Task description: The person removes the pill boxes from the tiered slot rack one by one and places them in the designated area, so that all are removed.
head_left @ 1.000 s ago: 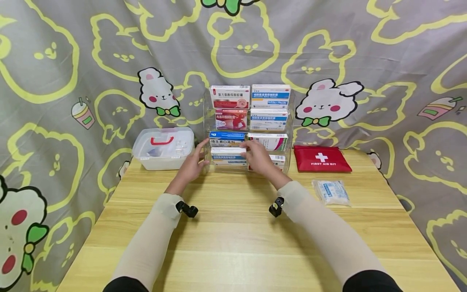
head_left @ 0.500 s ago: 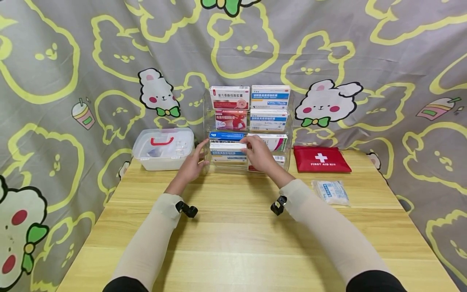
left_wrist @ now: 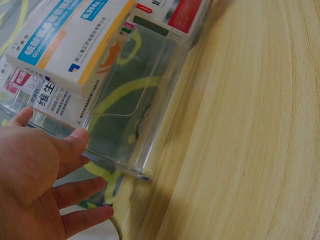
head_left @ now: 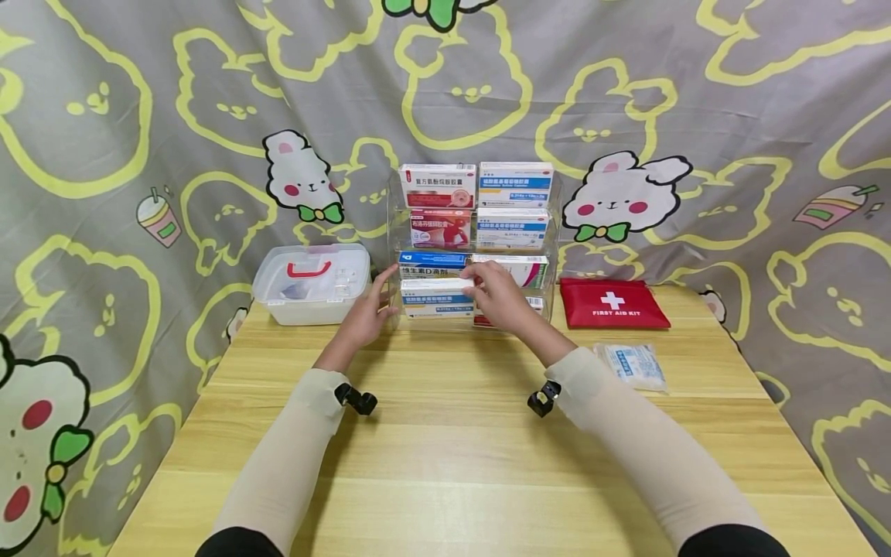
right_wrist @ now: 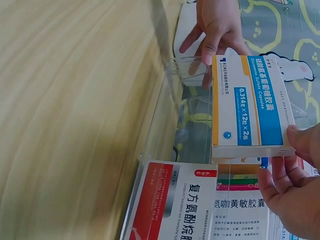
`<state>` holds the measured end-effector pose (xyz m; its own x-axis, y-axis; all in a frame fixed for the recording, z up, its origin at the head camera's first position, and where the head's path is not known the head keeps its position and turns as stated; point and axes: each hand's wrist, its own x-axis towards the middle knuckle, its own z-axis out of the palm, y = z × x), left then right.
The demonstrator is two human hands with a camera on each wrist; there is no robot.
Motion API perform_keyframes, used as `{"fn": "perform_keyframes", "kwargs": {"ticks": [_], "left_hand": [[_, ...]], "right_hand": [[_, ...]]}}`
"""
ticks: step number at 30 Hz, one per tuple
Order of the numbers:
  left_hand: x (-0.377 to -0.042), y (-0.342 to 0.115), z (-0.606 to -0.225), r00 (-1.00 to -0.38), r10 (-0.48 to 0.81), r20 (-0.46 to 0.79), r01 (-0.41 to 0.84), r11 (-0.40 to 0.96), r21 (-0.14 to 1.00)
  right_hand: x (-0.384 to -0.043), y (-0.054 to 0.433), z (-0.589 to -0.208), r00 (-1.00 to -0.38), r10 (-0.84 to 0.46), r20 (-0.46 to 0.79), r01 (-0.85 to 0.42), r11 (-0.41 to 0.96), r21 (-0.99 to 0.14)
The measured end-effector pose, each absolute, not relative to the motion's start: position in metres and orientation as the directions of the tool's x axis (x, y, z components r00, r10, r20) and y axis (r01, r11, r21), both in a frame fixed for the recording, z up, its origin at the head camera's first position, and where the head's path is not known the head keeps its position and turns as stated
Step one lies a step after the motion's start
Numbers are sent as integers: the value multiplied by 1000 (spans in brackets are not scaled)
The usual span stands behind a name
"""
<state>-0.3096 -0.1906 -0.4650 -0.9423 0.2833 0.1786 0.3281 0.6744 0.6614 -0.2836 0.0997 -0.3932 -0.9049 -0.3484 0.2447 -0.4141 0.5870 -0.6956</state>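
My right hand pinches a white, blue and orange glucosamine capsule box by its right end. In the right wrist view its printed face shows in full, close over the lowest left compartment of the clear display rack. Through that compartment's clear wall the left wrist view shows no box inside. My left hand touches the rack's left side, thumb and fingers extended and spread. Behind the pinched box is a vitamin D drops box. A red-and-white box stands in the lowest right compartment, partly behind my right hand.
Several more medicine boxes fill the upper tiers, among them a red ibuprofen box. Left of the rack stands a translucent lidded bin with a red handle. To the right lie a red first aid pouch and a clear packet.
The glucosamine box rose at the lowest left compartment, then came toward me, its face now showing more. My right forearm shifted right. My left hand stayed at the rack's side.
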Motion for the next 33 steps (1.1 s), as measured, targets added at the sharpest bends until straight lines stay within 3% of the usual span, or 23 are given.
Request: {"fn": "perform_keyframes", "kwargs": {"ticks": [10,25,33], "left_hand": [[-310,-191,-466,-937,290,196,344,656,672],[-310,-190,-466,-949,267,169,310,682,663],[-311,-190,-467,-945,276,177,320,665,675]], "right_hand": [[-269,101,-401,-897,-376,231,-422,573,-703],[-250,103,-436,-890,-409,202,-439,647,-624],[-246,102,-455,-901,-400,166,-406,645,-647]]}}
